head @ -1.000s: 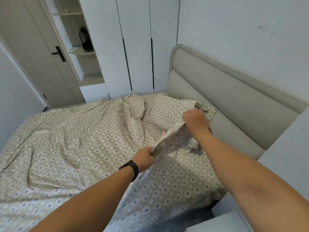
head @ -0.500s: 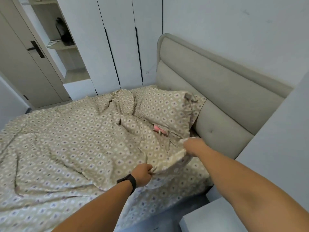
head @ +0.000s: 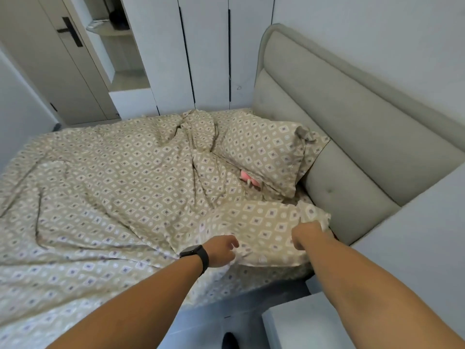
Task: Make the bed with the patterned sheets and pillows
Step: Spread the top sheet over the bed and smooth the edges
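The patterned sheet (head: 120, 197) is spread over most of the bed, beige with little diamond shapes, and pretty rumpled, with a big twisted ridge running up toward the far top corner. Its near top corner is folded over into a flat flap right at the bed's edge, just below the headboard (head: 352, 127). The left hand (head: 222, 249) sits on that flap with its fingers curled and pinching a bit of the fabric (black watch (head: 197, 254) on that wrist). The right hand (head: 307, 235) is at the flap's other end, near the headboard, fingers curled down into the cloth and gripping it, though the fingertips themselves are hidden. Just past the flap, a matching patterned pillow (head: 266, 152) lies tilted against the padded grey headboard, and something small and pink (head: 247, 178) peeks out from under its lower edge, can't tell what it is. Behind the bed stand white wardrobe doors (head: 206, 54) with dark vertical handles, and an open shelf nook (head: 118, 46) beside them. A pale bedside cabinet (head: 415, 248) sits on the right.
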A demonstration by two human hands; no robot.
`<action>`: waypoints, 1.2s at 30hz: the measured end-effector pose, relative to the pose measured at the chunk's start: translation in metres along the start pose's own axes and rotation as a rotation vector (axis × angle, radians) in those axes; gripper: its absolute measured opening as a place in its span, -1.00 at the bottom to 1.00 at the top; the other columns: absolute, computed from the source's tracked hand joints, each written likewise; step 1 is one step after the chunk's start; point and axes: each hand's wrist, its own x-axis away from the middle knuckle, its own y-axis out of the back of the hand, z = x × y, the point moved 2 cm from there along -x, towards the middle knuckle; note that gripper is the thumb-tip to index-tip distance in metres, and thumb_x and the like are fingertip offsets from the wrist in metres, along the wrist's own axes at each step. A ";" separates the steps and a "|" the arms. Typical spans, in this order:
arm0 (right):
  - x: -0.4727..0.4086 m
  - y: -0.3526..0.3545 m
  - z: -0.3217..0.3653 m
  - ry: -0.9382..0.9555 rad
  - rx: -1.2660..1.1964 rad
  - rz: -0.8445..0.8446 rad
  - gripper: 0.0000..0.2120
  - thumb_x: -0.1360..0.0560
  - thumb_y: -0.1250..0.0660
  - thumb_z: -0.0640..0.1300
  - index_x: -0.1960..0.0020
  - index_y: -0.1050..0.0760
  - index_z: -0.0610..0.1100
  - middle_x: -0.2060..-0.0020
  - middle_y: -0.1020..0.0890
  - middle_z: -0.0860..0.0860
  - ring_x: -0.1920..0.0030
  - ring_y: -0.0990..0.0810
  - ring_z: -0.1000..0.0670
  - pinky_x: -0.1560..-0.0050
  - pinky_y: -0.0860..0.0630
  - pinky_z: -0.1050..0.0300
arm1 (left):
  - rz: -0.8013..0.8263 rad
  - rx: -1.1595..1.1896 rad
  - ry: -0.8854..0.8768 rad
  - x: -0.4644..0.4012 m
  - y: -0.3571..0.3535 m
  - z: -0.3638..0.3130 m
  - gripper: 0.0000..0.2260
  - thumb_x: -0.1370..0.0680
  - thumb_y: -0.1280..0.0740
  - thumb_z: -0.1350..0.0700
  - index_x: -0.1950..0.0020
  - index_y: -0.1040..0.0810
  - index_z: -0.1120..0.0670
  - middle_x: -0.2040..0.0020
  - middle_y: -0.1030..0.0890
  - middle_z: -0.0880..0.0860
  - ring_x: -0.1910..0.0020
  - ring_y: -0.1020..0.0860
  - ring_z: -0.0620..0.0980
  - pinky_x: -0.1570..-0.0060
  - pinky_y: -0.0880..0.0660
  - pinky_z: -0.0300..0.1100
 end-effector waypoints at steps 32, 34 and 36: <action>0.331 0.059 0.745 1.099 0.009 -0.150 -0.67 -0.61 -0.12 -0.08 -0.24 -0.60 0.02 -0.25 -0.58 0.04 -0.11 -0.61 -0.04 -0.13 -0.58 0.03 | -0.590 0.798 0.643 0.517 -0.057 0.500 -0.82 -0.59 -0.25 0.15 -0.10 -0.61 0.00 -0.12 -0.60 0.04 0.04 -0.64 0.01 0.14 -0.51 -0.29; 0.336 0.067 0.779 1.127 0.011 -0.153 -0.67 -0.61 -0.12 -0.08 -0.23 -0.61 0.01 -0.24 -0.59 0.05 -0.09 -0.61 -0.03 -0.11 -0.58 0.05 | -0.629 0.830 0.648 0.532 -0.050 0.527 -0.82 -0.59 -0.26 0.14 -0.12 -0.61 -0.01 -0.12 -0.60 0.03 0.06 -0.63 -0.01 0.16 -0.50 -0.31; 0.336 0.077 0.824 1.141 0.027 -0.153 -0.67 -0.62 -0.13 -0.09 -0.22 -0.62 -0.03 -0.21 -0.60 0.05 -0.07 -0.61 -0.03 -0.08 -0.56 0.09 | -0.640 0.852 0.667 0.544 -0.044 0.564 -0.83 -0.59 -0.26 0.15 -0.10 -0.61 -0.01 -0.10 -0.60 0.03 0.10 -0.62 -0.03 0.18 -0.49 -0.32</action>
